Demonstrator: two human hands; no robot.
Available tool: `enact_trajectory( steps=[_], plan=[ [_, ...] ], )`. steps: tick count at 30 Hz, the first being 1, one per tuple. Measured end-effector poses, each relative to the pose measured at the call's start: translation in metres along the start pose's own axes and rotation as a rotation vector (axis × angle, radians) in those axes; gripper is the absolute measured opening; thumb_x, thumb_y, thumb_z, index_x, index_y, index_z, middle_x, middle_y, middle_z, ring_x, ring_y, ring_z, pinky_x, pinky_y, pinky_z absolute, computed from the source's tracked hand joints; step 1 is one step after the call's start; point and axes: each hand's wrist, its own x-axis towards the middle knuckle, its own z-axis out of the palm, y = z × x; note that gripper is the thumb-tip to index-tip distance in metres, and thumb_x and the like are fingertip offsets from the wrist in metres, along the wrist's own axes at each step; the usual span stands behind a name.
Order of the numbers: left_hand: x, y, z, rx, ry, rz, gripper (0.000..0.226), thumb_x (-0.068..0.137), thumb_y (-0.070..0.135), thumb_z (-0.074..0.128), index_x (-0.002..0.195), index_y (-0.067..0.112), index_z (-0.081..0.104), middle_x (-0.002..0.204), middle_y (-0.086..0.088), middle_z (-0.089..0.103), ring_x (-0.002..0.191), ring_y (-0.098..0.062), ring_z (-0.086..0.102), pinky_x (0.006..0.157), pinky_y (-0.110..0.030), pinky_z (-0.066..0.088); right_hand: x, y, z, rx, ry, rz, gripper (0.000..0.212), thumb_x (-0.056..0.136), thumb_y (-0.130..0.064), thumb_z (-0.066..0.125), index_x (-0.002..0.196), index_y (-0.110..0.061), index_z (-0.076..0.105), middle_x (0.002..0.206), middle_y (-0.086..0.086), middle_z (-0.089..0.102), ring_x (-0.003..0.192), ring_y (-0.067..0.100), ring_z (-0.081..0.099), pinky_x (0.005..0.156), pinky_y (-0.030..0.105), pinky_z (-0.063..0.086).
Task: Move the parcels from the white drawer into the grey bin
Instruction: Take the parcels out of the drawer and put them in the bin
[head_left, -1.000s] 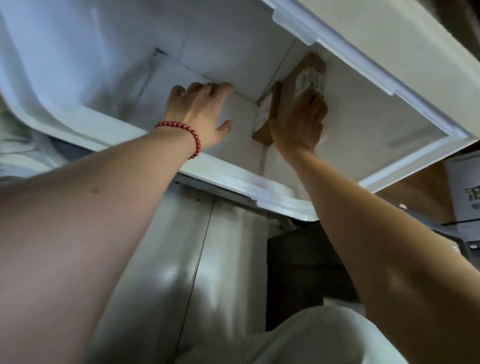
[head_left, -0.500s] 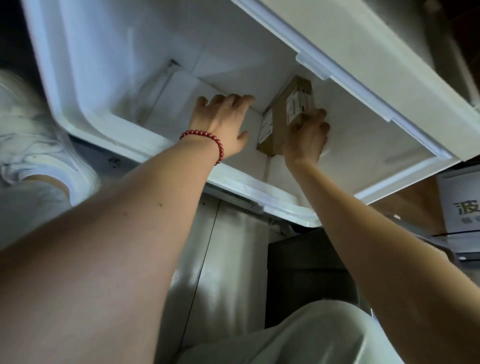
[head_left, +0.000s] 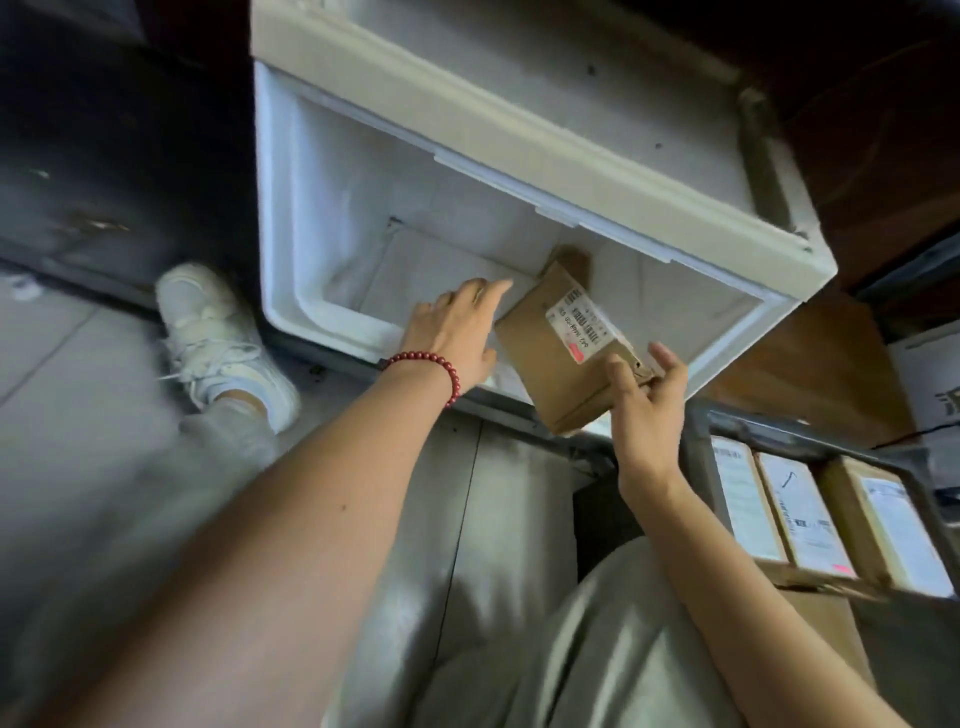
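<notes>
1. Parcel (head_left: 563, 364), brown cardboard with a white label, tilts across the near rim of the white drawer (head_left: 280, 291), its lower end past the rim. The right hand (head_left: 647, 415) pinches its lower corner between thumb and fingers.
2. The drawer stands pulled out above a dull metal panel (head_left: 467, 519) in a dim room with a grey floor (head_left: 52, 353).
3. The left hand (head_left: 457, 332), wearing a red bead bracelet (head_left: 436, 364), reaches over the rim just beside the parcel, fingers straight and holding nothing.
4. A second brown package (head_left: 574, 258) sits at the drawer's back wall, mostly hidden behind the held one.
5. Low to the right, the grey bin (head_left: 779, 441) holds three labelled boxes (head_left: 802, 514) side by side; its dark rim lies between them and the held parcel.
6. A white shoe (head_left: 218, 332) rests on the floor at left.
</notes>
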Motion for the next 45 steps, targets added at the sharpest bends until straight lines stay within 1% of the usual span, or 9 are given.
enact_trajectory(
  steps=[5, 11, 16, 23, 26, 28, 31, 40, 45],
  plan=[
    [-0.044, 0.045, -0.033, -0.245, 0.035, -0.022, 0.079, 0.086, 0.026, 0.065, 0.149, 0.027, 0.017, 0.150, -0.002, 0.030, 0.127, -0.025, 0.045, 0.097, -0.040, 0.043, -0.055, -0.004, -0.037, 0.209, 0.031, 0.159, 0.048, 0.093, -0.028, 0.062, 0.136, -0.024, 0.042, 0.123, -0.001, 0.053, 0.105, 0.007, 0.055, 0.092, 0.028, 0.044],
    [-0.107, 0.063, -0.050, -0.422, 0.029, -0.107, 0.063, 0.088, 0.027, 0.063, 0.143, 0.024, 0.033, 0.145, -0.002, 0.036, 0.130, -0.016, 0.039, 0.094, -0.014, 0.025, -0.090, -0.017, -0.071, 0.389, -0.060, 0.104, 0.047, 0.096, -0.022, 0.058, 0.138, -0.020, 0.039, 0.109, -0.007, 0.063, 0.094, 0.002, 0.063, 0.069, 0.019, 0.055],
    [-0.137, 0.064, -0.060, -0.536, 0.072, -0.162, 0.064, 0.088, 0.028, 0.065, 0.143, 0.027, 0.032, 0.143, 0.002, 0.043, 0.130, -0.015, 0.042, 0.100, -0.022, 0.032, -0.101, -0.025, -0.087, 0.438, -0.132, 0.028, 0.053, 0.096, -0.013, 0.055, 0.143, -0.018, 0.033, 0.134, 0.010, 0.055, 0.116, 0.023, 0.060, 0.097, 0.044, 0.049],
    [-0.144, 0.065, -0.075, -0.652, 0.185, -0.258, 0.063, 0.084, 0.039, 0.067, 0.139, 0.030, 0.037, 0.131, 0.012, 0.050, 0.103, 0.000, 0.057, 0.077, -0.010, 0.039, -0.102, -0.021, -0.089, 0.426, -0.245, -0.049, 0.058, 0.093, -0.003, 0.057, 0.145, -0.014, 0.033, 0.126, 0.007, 0.055, 0.099, 0.000, 0.064, 0.084, 0.020, 0.054],
    [-0.142, 0.067, -0.078, -0.658, 0.201, -0.282, 0.058, 0.085, 0.043, 0.065, 0.136, 0.034, 0.041, 0.113, 0.016, 0.053, 0.096, 0.011, 0.055, 0.072, -0.004, 0.037, -0.096, -0.021, -0.088, 0.393, -0.267, -0.103, 0.050, 0.091, 0.002, 0.058, 0.138, -0.007, 0.044, 0.123, 0.008, 0.061, 0.101, 0.004, 0.064, 0.090, 0.026, 0.054],
    [-0.139, 0.068, -0.076, -0.707, 0.193, -0.321, 0.051, 0.084, 0.049, 0.064, 0.130, 0.035, 0.046, 0.098, 0.022, 0.057, 0.109, 0.001, 0.055, 0.087, -0.017, 0.045, -0.092, -0.018, -0.087, 0.370, -0.288, -0.131, 0.047, 0.089, 0.004, 0.060, 0.133, -0.005, 0.048, 0.121, 0.008, 0.062, 0.107, 0.011, 0.061, 0.097, 0.032, 0.051],
    [-0.135, 0.065, -0.074, -0.801, 0.135, -0.405, 0.047, 0.074, 0.068, 0.055, 0.111, 0.040, 0.049, 0.110, 0.010, 0.062, 0.112, -0.014, 0.058, 0.096, -0.045, 0.048, -0.091, -0.013, -0.084, 0.325, -0.311, -0.181, 0.046, 0.087, 0.009, 0.061, 0.128, -0.008, 0.050, 0.121, 0.006, 0.061, 0.110, 0.011, 0.059, 0.097, 0.028, 0.049],
    [-0.135, 0.064, -0.081, -0.849, 0.060, -0.494, 0.054, 0.066, 0.083, 0.038, 0.090, 0.039, 0.056, 0.104, 0.012, 0.063, 0.107, -0.017, 0.060, 0.091, -0.041, 0.051, -0.084, -0.002, -0.078, 0.215, -0.371, -0.267, 0.049, 0.087, 0.009, 0.062, 0.118, -0.029, 0.054, 0.126, 0.003, 0.060, 0.120, 0.022, 0.055, 0.099, 0.032, 0.047],
    [-0.133, 0.062, -0.081, -0.929, 0.097, -0.532, 0.063, 0.068, 0.077, 0.045, 0.102, 0.025, 0.057, 0.109, 0.000, 0.066, 0.104, -0.018, 0.062, 0.084, -0.039, 0.054, -0.088, -0.004, -0.074, 0.231, -0.381, -0.261, 0.053, 0.080, 0.022, 0.060, 0.104, -0.024, 0.053, 0.123, 0.002, 0.057, 0.110, -0.003, 0.059, 0.088, 0.012, 0.045]
  ],
)
